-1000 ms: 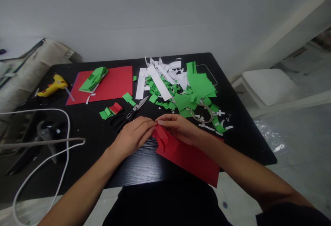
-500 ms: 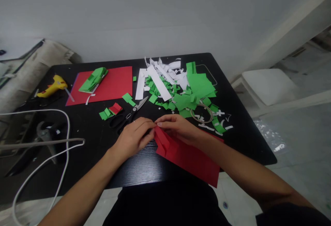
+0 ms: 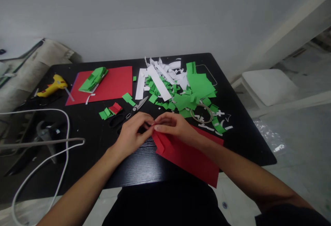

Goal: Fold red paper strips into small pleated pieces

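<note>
A red sheet of paper (image 3: 191, 157) lies slantwise at the table's front edge, its lower right corner reaching over the edge. At its left end the paper is folded into a narrow flap. My left hand (image 3: 136, 129) pinches the tip of that flap between thumb and fingers. Meeting it there, my right hand (image 3: 178, 127) grips the same tip, thumb against the paper and fingers curled above. The fingers cover the very tip. Just beyond my left hand lie black-handled scissors (image 3: 138, 106), blades partly apart, their handles partly hidden.
Green and white paper scraps (image 3: 165, 84) heap up behind my hands, with a tape roll (image 3: 201, 114) at their right. Farther left are folded red and green pieces (image 3: 111, 111), another red sheet (image 3: 116, 84) under a green bundle (image 3: 94, 80), a yellow glue gun (image 3: 53, 87) and white cable (image 3: 68, 126).
Both hands have shifted slightly at the flap's tip. The right thumb has come down onto the near side, and the fingers of both hands are more arched. Nothing else has moved.
</note>
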Available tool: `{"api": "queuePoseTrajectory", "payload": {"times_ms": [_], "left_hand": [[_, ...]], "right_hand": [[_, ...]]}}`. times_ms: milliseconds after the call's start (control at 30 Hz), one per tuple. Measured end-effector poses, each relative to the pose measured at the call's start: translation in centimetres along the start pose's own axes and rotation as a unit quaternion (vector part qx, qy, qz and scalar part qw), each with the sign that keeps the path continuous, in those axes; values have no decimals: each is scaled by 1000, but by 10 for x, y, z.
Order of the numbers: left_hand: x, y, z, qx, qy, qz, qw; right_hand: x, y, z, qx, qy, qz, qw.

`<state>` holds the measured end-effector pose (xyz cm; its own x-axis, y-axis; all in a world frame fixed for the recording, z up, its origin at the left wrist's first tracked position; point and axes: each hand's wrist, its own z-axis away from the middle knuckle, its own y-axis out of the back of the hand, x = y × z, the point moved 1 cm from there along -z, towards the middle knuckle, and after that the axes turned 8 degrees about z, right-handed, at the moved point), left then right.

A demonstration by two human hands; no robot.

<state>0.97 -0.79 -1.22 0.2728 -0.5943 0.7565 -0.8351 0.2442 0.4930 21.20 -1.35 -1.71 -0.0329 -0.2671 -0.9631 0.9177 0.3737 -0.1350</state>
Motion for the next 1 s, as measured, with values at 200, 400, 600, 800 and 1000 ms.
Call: {"api": "queuePoseTrajectory", "payload": {"times_ms": [200, 400, 600, 800, 1000], "left_hand": [[0, 0, 0, -4, -18, -27, 999], [3, 0, -1, 18, -2, -22, 1000], [2, -1, -1, 4, 52, 0, 999], [-3, -3, 2, -29, 47, 13, 998], [-1, -4, 2, -36, 9, -11, 999]], "right_hand": [[4, -1, -2, 5, -16, 7, 1000], [2, 1, -1, 31, 20, 41, 998], [6, -2, -3, 68, 44, 53, 995], [7, -5, 1, 73, 61, 93, 991], [4, -3, 4, 68, 86, 184, 977]]}}
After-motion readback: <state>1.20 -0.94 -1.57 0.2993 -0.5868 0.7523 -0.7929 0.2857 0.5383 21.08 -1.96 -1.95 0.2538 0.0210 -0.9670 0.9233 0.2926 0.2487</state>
